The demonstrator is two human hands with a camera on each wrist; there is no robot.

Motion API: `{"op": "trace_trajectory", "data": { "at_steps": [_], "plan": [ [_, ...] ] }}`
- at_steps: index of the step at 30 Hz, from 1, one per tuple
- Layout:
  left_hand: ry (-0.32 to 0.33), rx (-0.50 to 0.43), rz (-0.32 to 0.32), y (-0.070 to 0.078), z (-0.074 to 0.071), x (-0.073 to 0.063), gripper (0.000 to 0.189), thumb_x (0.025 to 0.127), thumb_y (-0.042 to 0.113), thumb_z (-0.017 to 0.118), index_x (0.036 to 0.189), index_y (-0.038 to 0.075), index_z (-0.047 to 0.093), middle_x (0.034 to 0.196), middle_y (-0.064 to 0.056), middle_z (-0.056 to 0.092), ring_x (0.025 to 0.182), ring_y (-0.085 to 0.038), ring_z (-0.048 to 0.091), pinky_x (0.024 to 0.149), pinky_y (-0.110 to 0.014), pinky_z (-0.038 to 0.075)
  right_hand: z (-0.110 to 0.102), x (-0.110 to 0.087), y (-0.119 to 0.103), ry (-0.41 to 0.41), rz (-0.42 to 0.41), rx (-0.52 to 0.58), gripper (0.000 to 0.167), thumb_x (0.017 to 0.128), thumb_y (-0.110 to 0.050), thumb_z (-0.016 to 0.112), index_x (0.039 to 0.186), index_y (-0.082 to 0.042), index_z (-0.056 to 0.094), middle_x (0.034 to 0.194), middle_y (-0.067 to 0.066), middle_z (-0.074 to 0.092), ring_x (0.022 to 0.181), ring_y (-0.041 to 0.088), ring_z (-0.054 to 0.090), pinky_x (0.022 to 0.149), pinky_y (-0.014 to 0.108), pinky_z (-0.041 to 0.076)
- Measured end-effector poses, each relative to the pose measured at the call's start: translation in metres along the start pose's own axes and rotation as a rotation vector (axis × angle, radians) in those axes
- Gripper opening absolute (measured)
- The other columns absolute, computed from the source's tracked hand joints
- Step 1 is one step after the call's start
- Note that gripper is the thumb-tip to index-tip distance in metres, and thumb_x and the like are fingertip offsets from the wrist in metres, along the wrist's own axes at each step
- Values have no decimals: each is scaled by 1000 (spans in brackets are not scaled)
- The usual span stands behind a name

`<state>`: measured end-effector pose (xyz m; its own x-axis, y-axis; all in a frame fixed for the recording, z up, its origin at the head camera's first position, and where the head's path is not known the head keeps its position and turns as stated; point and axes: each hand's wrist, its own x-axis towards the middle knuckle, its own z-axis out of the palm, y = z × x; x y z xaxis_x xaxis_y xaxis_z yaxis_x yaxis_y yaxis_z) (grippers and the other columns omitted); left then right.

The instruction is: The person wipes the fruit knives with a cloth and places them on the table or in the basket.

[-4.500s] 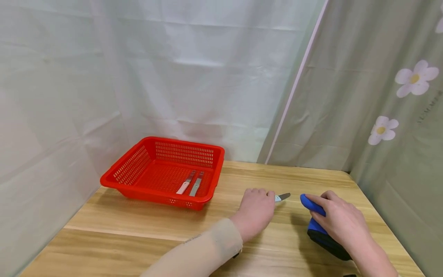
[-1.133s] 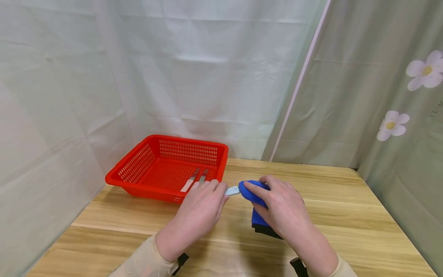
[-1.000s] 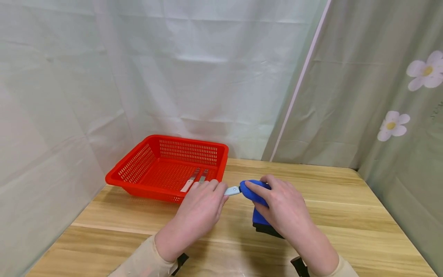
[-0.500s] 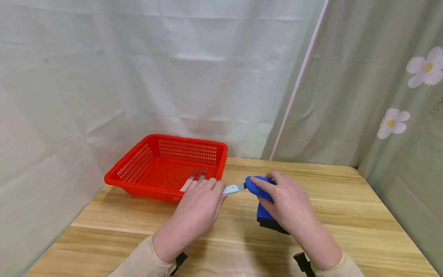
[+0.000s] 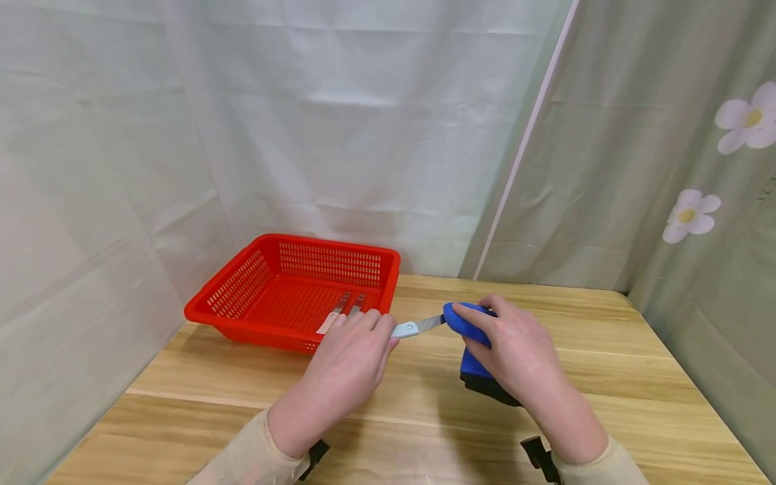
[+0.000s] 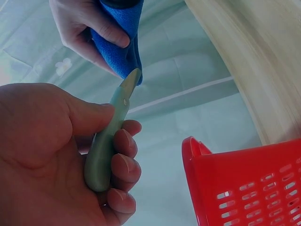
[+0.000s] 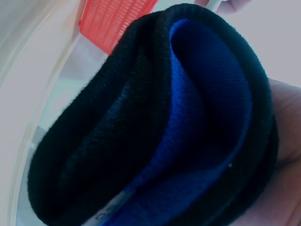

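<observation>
My left hand (image 5: 348, 357) grips a small knife by its pale blue handle (image 5: 405, 330), the blade pointing right over the table. In the left wrist view the fingers curl round the knife (image 6: 104, 148), thumb along the handle. My right hand (image 5: 523, 347) holds a folded blue cloth (image 5: 475, 364) with black edging, pinched over the blade's tip. Most of the blade (image 5: 429, 323) shows bare between handle and cloth. From the right wrist, the folded cloth (image 7: 141, 117) fills the view and hides most of that hand.
A red perforated plastic basket (image 5: 251, 332) stands at the back left, behind my left hand. Inside lie a knife with a pale pink handle (image 5: 328, 322) and another knife (image 5: 358, 305), partly hidden by my fingers. Curtains (image 5: 339, 135) hang behind the wooden table (image 5: 606, 350).
Earlier, my left hand was at the knife on the table, the cloth apart to the right. They then met, the cloth covering the blade; over the last second it slid right, baring most of the blade.
</observation>
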<state>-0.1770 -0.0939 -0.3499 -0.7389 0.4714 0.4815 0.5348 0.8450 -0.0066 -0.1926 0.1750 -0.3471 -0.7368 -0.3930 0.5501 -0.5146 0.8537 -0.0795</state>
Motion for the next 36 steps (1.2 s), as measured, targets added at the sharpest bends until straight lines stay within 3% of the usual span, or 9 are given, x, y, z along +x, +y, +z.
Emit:
{"op": "trace_trajectory", "data": {
  "at_steps": [19,27,36],
  "plan": [
    [10,-15,-3,-1,0,1,21,100,21,84,107,10,68,79,5,50,67,-14,42,65,-29,36,-7,-1,9,-13,72,-12,51,87,-15,95,135,-23,81,114,10,70,83,32,71,67,49,59],
    [-39,-15,-34,-1,0,2,20,102,23,82,111,11,69,79,5,49,68,-14,43,66,-29,37,-8,0,-7,50,-24,-12,56,82,-16,100,134,-25,82,115,11,71,80,30,72,66,46,59],
    [-41,-12,-17,1,0,2,20,103,23,81,111,10,68,80,4,49,68,-13,44,65,-29,37,-4,-2,-25,38,-107,-2,64,78,-18,103,136,-28,80,117,11,71,95,28,74,79,46,61]
  ]
}}
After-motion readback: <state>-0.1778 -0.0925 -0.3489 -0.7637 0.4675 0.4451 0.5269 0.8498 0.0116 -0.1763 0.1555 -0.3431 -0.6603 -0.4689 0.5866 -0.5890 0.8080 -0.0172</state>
